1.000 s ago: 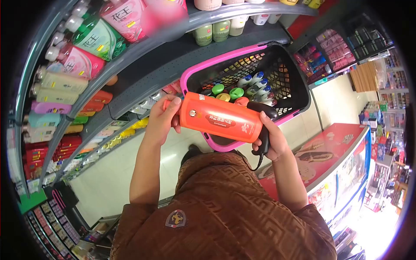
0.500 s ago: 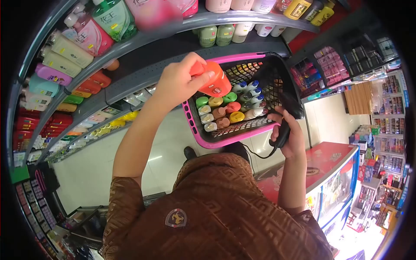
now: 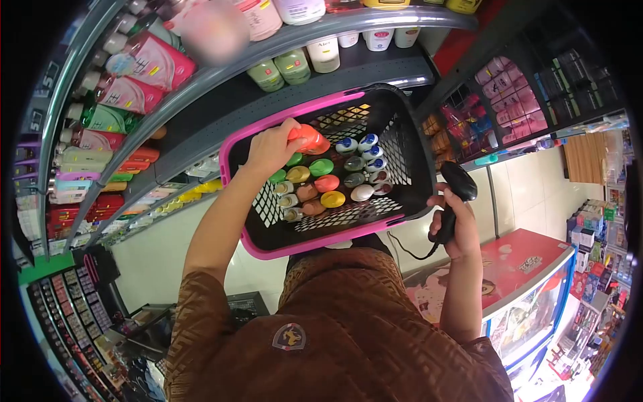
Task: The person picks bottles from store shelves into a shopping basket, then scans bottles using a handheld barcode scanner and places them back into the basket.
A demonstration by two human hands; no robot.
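My left hand [image 3: 273, 149] is closed on the cap end of an orange bottle [image 3: 311, 139], which is inside the far left part of a black basket with a pink rim [image 3: 268, 254]. Several bottles stand in the basket beside it, among them a yellow-capped one [image 3: 333, 199], a green-capped one [image 3: 321, 167] and a blue-topped one [image 3: 368, 141]. To the right of the basket, my right hand [image 3: 458, 224] grips the handle of a black handheld scanner [image 3: 458, 181] with a coiled cord.
Curved store shelves [image 3: 281, 44] with bottles run along the left and the far side. At the right is a red-topped freezer [image 3: 512, 258]. Racks of small packages [image 3: 512, 97] stand at the far right, and a keyboard [image 3: 246, 305] lies at the lower left.
The orange bottle, earlier held across both hands, has gone down into the basket with my left hand. My right hand has moved right with the scanner. The basket appears further left and nearer.
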